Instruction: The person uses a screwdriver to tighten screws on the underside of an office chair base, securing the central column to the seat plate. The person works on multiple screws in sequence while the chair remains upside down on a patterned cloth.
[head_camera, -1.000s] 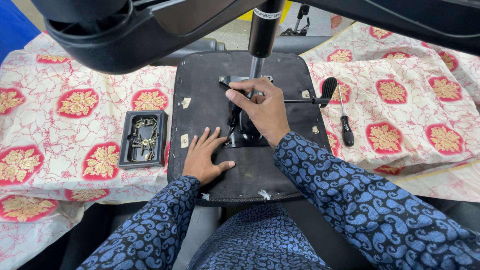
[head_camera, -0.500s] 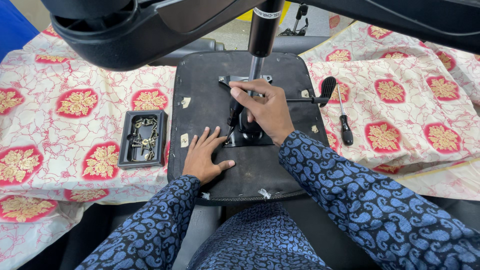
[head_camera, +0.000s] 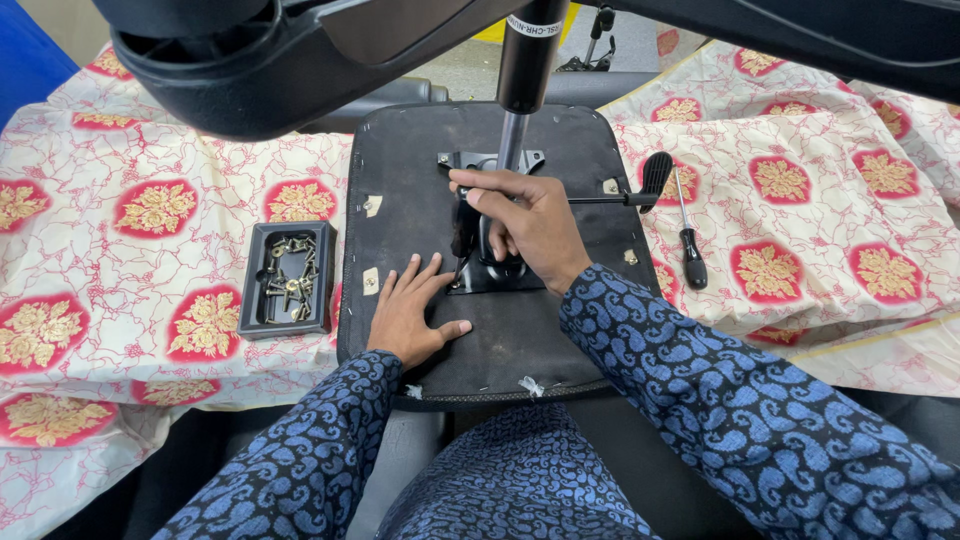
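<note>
Two hands work on an upturned seat (head_camera: 560, 330), a black pad lying underside up on a tabletop (head_camera: 130, 280) covered with a cream cloth patterned in red and gold. The left hand (head_camera: 410, 315) lies flat on the seat, fingers spread and palm down, its grip released and holding nothing. The right hand (head_camera: 530, 225) is clenched over the black metal plate (head_camera: 490, 275) bolted at the middle of the seat, its fingers curled around a dark part there; what exactly it grasps is hidden by the hand. A chrome column (head_camera: 512, 140) rises from the plate toward the camera, with the dark chair base (head_camera: 250, 60) overhead. From the plate a thin lever (head_camera: 640, 190) runs right to a black paddle at the seat edge. Just beyond that edge a black-handled screwdriver (head_camera: 688, 245) lies on the cloth. Left of the seat, near the left hand, a small black tray (head_camera: 252, 300) holds loose screws (head_camera: 288, 285). Both sleeves are dark blue paisley
</note>
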